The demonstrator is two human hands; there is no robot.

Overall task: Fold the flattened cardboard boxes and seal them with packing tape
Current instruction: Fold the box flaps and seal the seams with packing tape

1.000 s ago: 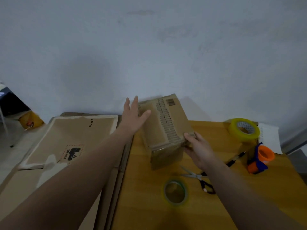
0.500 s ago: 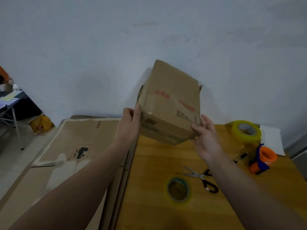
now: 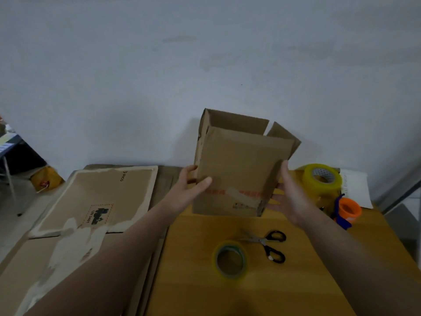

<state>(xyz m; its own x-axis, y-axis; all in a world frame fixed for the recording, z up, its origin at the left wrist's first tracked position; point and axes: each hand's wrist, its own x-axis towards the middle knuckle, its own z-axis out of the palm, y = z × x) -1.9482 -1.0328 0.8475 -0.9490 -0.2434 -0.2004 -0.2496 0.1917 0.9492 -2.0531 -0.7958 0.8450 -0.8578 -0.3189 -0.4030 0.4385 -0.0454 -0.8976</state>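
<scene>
Over the far side of our table (image 3: 227, 293), the cardboard box (image 3: 239, 169) could skew or tip, since only our left hand (image 3: 191, 190) grips its left edge while our right hand (image 3: 289, 197) lies flat-fingered against its right side. It is upright and brown, with its top flaps open and old tape across the front.

Both forearms (image 3: 114, 258) are bare to the frame's edge. The left hand (image 3: 189, 192) and right hand (image 3: 289, 197) are ungloved.
</scene>
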